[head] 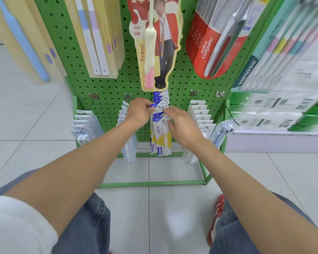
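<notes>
Fingers (148, 106) of the left hand (138, 113) pinch the blue top edge of one toothbrush pack (157, 105), which is held tilted among the row of same packs (161, 142) hanging on the middle hook (163, 122) of the green pegboard rack (103, 99), low near the floor (44, 116). The right hand (183, 126) is just beside it, and its curled fingers (170, 111) touch the tops of the front packs near the end of the hook, but if they really grasp one I cannot tell.
</notes>
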Demonstrator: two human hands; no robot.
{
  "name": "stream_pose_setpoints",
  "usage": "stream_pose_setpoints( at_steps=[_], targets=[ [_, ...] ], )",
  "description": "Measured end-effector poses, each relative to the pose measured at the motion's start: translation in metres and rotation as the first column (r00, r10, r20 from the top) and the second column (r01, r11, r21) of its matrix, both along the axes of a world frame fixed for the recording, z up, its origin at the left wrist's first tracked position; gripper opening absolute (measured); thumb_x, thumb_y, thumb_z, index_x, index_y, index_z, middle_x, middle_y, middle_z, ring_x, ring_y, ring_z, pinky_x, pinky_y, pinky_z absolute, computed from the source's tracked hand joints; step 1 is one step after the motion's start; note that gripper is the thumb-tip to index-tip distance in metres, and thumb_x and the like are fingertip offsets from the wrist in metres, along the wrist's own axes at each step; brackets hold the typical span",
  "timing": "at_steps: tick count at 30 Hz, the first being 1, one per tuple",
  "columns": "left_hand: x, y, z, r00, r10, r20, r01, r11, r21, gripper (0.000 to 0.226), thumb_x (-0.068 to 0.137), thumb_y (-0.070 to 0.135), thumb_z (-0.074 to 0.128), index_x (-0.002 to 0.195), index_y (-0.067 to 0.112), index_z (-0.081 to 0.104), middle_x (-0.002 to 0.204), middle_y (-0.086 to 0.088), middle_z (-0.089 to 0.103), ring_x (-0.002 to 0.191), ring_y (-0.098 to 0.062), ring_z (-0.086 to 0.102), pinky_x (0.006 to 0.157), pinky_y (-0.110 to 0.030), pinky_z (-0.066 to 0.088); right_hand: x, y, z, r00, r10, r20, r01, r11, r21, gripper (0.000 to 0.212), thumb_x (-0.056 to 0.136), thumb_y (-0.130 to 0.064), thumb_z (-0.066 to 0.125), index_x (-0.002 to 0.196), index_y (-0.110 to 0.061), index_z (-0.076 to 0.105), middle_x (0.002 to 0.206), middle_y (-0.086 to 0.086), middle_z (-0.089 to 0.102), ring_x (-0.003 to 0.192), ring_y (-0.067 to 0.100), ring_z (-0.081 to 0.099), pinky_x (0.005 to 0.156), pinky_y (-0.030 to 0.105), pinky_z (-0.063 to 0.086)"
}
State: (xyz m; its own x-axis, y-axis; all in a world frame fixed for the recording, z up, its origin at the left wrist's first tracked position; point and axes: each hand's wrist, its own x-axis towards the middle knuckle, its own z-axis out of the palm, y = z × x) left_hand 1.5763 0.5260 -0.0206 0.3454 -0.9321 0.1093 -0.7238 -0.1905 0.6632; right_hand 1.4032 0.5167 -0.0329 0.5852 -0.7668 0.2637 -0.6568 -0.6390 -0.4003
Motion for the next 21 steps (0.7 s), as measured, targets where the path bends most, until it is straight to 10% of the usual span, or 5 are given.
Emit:
stream_pose_setpoints(
  at_steps=[13, 21],
  targets=[
    [0.006, 0.072, 0.005, 0.991, 0.101, 0.085, -0.096, 0.993, -0.064, 0.025, 0.090, 0.010, 0.055, 0.069, -0.002, 0.060, 0.061, -0.014, 0.056, 0.053, -0.021, 0.040, 0.049, -0.028, 0.032, -0.006, 0.031, 0.005, 0.984, -0.128, 0.127, 0.146, 0.978, -0.146, 0.039, 0.084, 0.001, 0.050, 0.121, -0.007, 0.059, 0.116, 0.009, 0.056, 0.108, 0.025, 0.050, 0.077, 0.034, 0.045],
    [-0.004, 0.084, 0.007, 0.998, -0.055, -0.040, 0.056, 0.998, 0.029, 0.020, 0.100, 0.015, 0.050, 0.083, 0.010, 0.059, 0.070, -0.003, 0.054, 0.063, -0.016, 0.046, 0.054, -0.024, 0.032, -0.003, 0.042, 0.002, 0.941, -0.133, 0.311, 0.109, 0.990, 0.093, 0.025, 0.083, -0.009, 0.055, 0.107, -0.015, 0.062, 0.091, -0.002, 0.058, 0.077, 0.014, 0.052, 0.069, 0.035, 0.047]
  ],
)
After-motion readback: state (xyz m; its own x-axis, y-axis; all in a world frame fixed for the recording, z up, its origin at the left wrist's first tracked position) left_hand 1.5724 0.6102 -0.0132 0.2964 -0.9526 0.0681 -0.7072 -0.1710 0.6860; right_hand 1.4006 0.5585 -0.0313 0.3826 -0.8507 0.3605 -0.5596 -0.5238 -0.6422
